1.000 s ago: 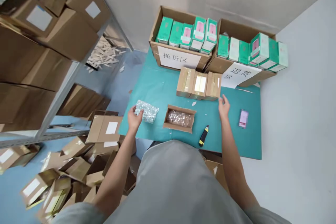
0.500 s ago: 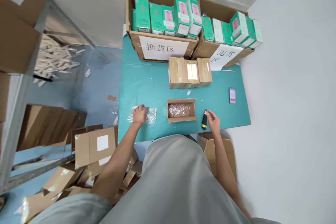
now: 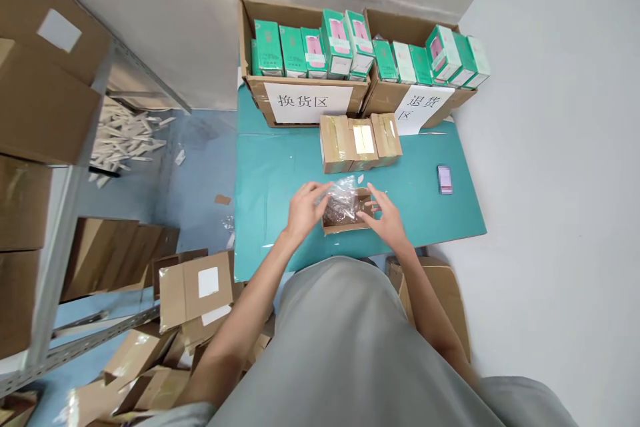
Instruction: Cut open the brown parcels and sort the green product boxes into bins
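Head view, inspection of the worktop (image 3: pixel 280 180): both hands are now at the open carton (image 3: pixel 345 230), which lies at the near middle with its flaps unsealed. In the view 0.5 s earlier they were well apart, the left hand (image 3: pixel 303 210) on plastic wrap at the left and the right hand (image 3: pixel 389 221) at a utility knife.

Finding 1: the wrap at the left is gone from its place. Clear plastic film (image 3: pixel 343 197) now rises over the left part of the carton, between the hands; whether it is that same piece or the carton's own lining cannot be told. Bare cardboard shows inside at the right end.

Finding 2: the utility knife is no longer visible; the right hand and forearm may cover its former spot.

Hand condition: the left hand has thumb and fingers about the film's left edge; a firm pinch cannot be confirmed. The right hand is open, fingers spread and curved at the carton's right end.

Judgement: the work is now gathered at 1 point, the carton's packing, and appears to be in progress rather than complete.

Unchanged: 3 taped cartons (image 3: pixel 361 143) stand side by side just beyond, the phone (image 3: pixel 445 180) lies at the right, and 2 large boxes of green packs (image 3: pixel 269 47) line the far edge.
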`<state>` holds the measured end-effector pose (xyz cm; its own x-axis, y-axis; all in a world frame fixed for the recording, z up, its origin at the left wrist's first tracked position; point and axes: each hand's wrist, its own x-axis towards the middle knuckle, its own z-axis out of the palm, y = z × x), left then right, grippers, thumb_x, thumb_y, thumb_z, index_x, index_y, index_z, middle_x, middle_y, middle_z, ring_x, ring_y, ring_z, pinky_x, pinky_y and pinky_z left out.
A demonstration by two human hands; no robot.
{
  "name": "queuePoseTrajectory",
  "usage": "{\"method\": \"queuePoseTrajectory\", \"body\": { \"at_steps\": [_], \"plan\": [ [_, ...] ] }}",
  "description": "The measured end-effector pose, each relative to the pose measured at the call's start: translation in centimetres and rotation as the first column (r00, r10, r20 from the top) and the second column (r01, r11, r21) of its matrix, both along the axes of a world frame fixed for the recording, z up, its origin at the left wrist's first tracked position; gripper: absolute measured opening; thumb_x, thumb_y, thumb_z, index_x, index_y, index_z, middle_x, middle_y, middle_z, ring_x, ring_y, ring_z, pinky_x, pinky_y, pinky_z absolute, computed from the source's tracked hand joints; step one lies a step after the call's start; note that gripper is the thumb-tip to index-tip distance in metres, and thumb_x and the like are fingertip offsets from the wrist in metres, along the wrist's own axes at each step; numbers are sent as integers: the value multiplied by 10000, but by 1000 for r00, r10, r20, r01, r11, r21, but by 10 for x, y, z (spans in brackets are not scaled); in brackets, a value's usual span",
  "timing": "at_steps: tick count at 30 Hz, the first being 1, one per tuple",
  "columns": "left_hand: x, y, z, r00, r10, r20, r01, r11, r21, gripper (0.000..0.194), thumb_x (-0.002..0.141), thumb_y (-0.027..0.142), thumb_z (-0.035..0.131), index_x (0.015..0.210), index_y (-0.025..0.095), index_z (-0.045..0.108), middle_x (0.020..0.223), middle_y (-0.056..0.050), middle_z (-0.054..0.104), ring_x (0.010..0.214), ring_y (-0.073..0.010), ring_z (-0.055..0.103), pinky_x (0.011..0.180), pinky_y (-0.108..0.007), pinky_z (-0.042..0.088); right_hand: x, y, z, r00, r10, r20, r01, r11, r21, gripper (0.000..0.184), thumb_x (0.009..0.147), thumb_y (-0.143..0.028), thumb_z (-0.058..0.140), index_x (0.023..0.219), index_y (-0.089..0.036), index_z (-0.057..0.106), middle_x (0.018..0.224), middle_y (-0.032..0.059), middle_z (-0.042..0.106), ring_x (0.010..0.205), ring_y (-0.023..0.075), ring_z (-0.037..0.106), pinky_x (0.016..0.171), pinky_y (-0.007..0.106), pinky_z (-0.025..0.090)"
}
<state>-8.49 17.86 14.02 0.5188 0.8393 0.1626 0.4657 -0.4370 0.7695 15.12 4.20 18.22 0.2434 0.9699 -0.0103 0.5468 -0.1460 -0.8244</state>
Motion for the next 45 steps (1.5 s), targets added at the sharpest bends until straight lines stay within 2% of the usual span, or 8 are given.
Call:
{"method": "queuePoseTrajectory", "body": {
  "at_steps": [7,14,18,22,26,32,37,45],
  "plan": [
    [78,-30,-38,956,-85,-281,72,996,-57,423,1093,163,540,1458,226,742,1328,-148,757,1242,-302,720,1048,-389,578,7,41,-35,878,282,387,-165,936,-310,435,1068,-129,577,1464,-209,737,1389,153,700,1224,314,687,1067,415,566],
    [91,-21,-71,712,-169,-682,-3,970,-243,346,1080,79,481,1291,166,742,1292,-211,773,1186,-303,773,977,-384,597,10,50,-73,728,489,480,-244,840,-484,247,1051,-147,674,1210,-150,863,1472,243,668,1449,383,531,1202,502,473],
    [95,-16,-75,700,-144,-700,-56,965,-255,271,1026,88,604,1227,165,769,1163,-204,805,1133,-314,788,984,-397,608,25,36,-81,797,405,447,-251,896,-365,327,1075,-157,625,1338,-169,820,1577,215,630,1500,360,518,1237,508,473],
    [88,-30,-69,761,-99,-642,-50,976,-210,381,1035,226,697,1414,218,742,1432,-188,740,1406,-341,668,1147,-432,568,55,15,-96,910,201,362,-148,974,-169,399,1110,-264,572,1448,-162,757,1585,214,642,1480,375,548,1253,539,477],
    [60,-53,-62,891,136,-434,-177,983,-56,401,1094,326,627,1473,227,716,1502,-169,699,1426,-334,636,1243,-462,503,80,-3,-123,968,98,229,-68,989,-135,491,1123,-404,552,1477,-105,716,1497,238,711,1405,375,628,1256,553,477],
    [28,-68,-68,732,553,-398,-622,781,-57,646,1027,487,730,1537,112,604,1528,-242,676,1476,-402,593,1283,-525,441,83,-13,-160,987,122,103,-90,958,-274,569,1125,-500,552,1473,-75,701,1494,271,730,1433,391,669,1282,549,459],
    [41,-76,-83,698,512,-500,-695,654,-301,793,1005,547,735,1597,60,532,1411,-244,768,1418,-431,668,1190,-505,507,76,-13,-171,980,182,-82,-199,910,-364,532,1104,-467,610,1549,-183,677,1413,177,795,1272,330,782,1136,453,593],
    [40,-116,-80,784,495,-375,-606,740,-291,860,989,563,740,1628,35,510,1451,-275,735,1354,-417,716,1129,-468,544,67,-51,-155,980,59,-189,-120,937,-328,654,1035,-558,686,1601,-230,671,1357,135,808,1053,302,842,978,414,671]
  ]
}}
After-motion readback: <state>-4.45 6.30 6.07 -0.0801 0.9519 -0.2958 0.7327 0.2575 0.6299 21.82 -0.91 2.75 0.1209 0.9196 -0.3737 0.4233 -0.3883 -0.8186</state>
